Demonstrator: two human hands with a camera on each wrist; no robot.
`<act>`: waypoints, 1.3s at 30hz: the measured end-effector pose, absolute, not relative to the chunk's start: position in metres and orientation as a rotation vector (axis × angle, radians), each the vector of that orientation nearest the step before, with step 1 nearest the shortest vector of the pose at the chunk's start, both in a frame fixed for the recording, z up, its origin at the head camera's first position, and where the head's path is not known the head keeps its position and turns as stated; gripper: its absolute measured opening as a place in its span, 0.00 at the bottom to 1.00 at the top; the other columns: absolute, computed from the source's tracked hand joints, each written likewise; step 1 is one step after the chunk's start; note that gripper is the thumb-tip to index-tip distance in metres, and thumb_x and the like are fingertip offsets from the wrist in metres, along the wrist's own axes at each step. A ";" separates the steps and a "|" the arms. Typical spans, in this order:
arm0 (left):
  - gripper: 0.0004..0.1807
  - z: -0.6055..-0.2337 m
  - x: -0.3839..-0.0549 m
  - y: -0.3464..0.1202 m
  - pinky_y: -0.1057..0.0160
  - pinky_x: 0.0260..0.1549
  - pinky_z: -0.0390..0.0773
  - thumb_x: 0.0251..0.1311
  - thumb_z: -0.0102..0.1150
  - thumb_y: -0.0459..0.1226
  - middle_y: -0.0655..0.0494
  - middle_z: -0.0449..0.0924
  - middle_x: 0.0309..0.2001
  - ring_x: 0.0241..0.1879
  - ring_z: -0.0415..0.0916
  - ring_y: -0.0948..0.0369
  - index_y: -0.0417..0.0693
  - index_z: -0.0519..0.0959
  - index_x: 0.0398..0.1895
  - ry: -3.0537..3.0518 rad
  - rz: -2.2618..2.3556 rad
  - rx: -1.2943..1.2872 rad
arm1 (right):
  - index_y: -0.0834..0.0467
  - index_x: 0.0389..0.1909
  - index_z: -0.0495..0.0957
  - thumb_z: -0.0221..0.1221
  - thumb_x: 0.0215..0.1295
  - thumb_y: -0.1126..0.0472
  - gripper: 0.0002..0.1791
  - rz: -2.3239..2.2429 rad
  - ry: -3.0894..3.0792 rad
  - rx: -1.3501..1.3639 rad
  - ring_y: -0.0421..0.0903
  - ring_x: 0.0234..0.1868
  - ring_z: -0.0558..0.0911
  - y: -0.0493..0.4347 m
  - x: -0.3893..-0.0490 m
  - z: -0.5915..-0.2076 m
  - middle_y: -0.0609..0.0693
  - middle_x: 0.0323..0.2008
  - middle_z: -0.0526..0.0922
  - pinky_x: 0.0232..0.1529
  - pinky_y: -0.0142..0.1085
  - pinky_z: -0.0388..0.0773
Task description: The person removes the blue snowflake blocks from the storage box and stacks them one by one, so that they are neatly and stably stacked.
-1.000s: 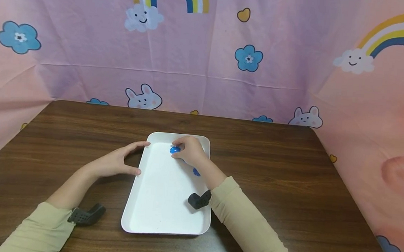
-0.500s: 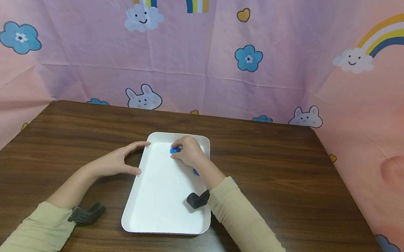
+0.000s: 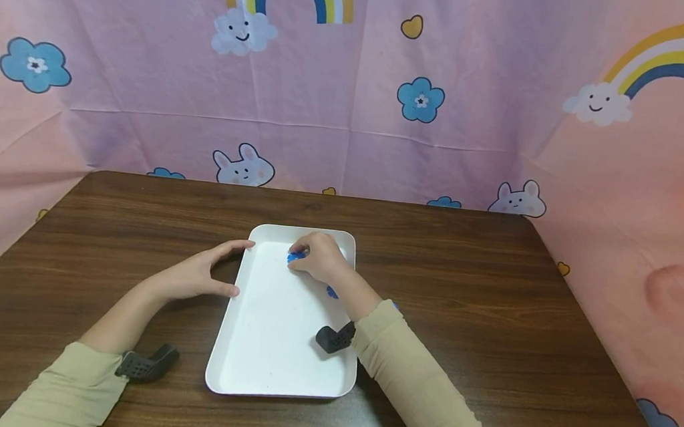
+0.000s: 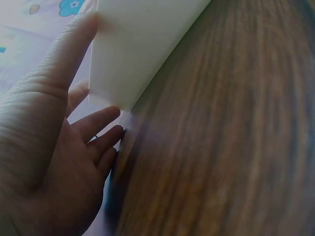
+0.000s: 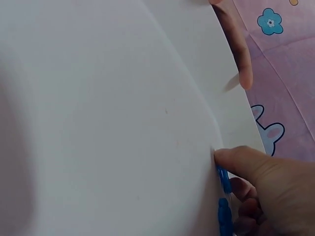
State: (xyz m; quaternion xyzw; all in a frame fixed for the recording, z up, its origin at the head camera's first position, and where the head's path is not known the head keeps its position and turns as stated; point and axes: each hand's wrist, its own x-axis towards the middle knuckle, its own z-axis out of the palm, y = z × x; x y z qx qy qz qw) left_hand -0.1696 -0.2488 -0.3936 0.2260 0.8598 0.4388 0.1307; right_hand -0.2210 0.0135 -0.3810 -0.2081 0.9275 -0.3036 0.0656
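Against the left rim of a white tray (image 3: 272,329), my left hand (image 3: 189,275) rests its outstretched thumb and index fingertip, spread apart. Over the tray's far end, my right hand (image 3: 322,255) pinches a small blue plastic piece (image 3: 296,257) with a scalloped edge between thumb and fingers. The right wrist view shows the thumb (image 5: 241,160) on this blue piece (image 5: 224,179), low at the tray's floor. A second blue piece (image 5: 225,216) lies close beside it there. In the head view another blue piece (image 3: 332,292) shows in the tray, partly hidden by my right wrist.
The tray stands on a dark brown wooden table (image 3: 463,283). A bit of blue (image 3: 396,305) peeks out beyond my right sleeve. Black wrist devices (image 3: 148,363) sit at both cuffs. A pink and purple printed cloth (image 3: 352,80) hangs behind the table.
The pinched blue piece has tilted and shifted very slightly towards me. My right sleeve has moved a little left, uncovering a bit of blue beyond it. The left hand stays still.
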 end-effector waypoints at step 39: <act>0.46 -0.393 -0.170 -0.249 0.34 0.58 0.55 0.51 0.72 0.43 0.44 0.54 0.71 0.69 0.49 0.43 0.56 0.57 0.72 2.501 1.273 0.661 | 0.57 0.44 0.85 0.72 0.52 0.61 0.16 -1.299 2.800 -0.849 0.46 0.38 0.71 0.046 -0.191 -0.309 0.44 0.40 0.80 0.35 0.31 0.72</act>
